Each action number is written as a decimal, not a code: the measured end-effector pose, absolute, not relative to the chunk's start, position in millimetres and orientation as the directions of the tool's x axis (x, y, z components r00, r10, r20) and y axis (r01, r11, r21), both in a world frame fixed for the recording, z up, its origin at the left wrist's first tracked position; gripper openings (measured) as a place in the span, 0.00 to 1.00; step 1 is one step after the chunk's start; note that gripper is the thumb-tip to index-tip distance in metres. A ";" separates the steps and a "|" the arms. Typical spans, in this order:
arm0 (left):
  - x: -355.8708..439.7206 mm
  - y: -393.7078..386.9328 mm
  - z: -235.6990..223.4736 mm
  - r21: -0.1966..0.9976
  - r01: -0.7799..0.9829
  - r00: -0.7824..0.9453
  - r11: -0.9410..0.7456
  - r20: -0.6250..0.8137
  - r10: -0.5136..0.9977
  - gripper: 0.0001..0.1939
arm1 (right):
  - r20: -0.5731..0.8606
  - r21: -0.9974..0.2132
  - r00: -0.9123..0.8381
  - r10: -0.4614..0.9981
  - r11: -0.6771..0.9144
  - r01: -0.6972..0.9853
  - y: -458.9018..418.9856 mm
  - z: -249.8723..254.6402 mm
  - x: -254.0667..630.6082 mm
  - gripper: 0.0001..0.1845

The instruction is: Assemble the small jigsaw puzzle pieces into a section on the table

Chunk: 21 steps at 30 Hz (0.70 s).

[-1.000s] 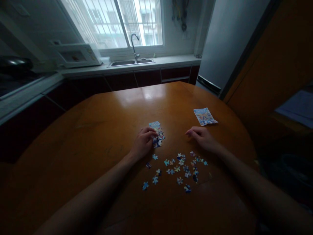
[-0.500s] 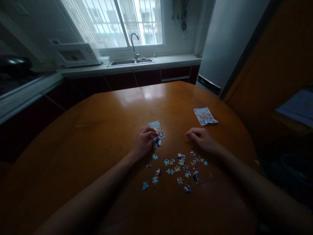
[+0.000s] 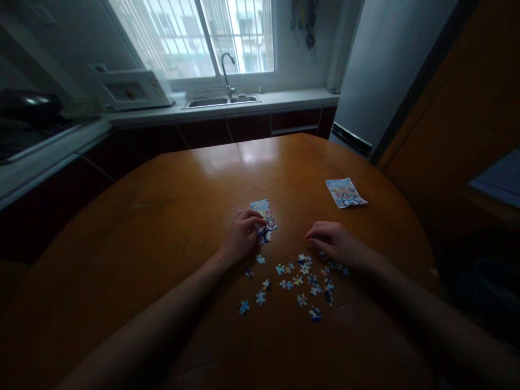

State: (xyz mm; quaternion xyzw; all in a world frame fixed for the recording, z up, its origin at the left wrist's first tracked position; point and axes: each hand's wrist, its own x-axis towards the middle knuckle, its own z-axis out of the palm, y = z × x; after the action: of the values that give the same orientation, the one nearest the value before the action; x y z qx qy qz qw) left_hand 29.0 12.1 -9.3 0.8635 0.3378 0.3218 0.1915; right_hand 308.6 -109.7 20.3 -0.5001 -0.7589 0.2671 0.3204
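On the table lies a partly assembled jigsaw puzzle (image 3: pixel 268 221), its right edge uneven with tabs and gaps. My left hand (image 3: pixel 242 233) is at its left side, fingers bent over the top and thumb by the edge, holding it against the table. Part of the puzzle is hidden under these fingers. My right hand (image 3: pixel 335 242) hovers or rests just above the loose jigsaw pieces (image 3: pixel 312 281) on the right, fingers loosely bent with a small gap to the thumb. Nothing shows in it. A stray piece (image 3: pixel 260 259) lies just below the left hand.
A creased picture sheet (image 3: pixel 345 193) lies at the right of the round wooden table (image 3: pixel 195 189). Several more pieces, such as a blue one (image 3: pixel 244 307), are scattered nearer me. Beyond stand a counter with a sink (image 3: pixel 207 102), a microwave (image 3: pixel 130 91) and a fridge (image 3: pixel 390 70).
My right hand has come nearer to me, down over the upper right loose pieces, and its fingers have loosened slightly. My left hand stays on the puzzle. The view has shifted a little.
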 end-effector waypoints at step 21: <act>30.1 11.1 -9.7 0.550 0.451 0.554 -0.703 0.445 0.703 0.16 | 0.189 -0.589 -0.494 0.848 0.501 0.634 -101.4 21.5 256.2 0.08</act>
State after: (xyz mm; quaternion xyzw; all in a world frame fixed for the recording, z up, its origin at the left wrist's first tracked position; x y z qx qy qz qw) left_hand 30.1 11.1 -9.7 0.8609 0.3350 0.3325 0.1899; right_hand 256.2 -101.4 21.5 -0.4445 -0.8338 0.2280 0.2351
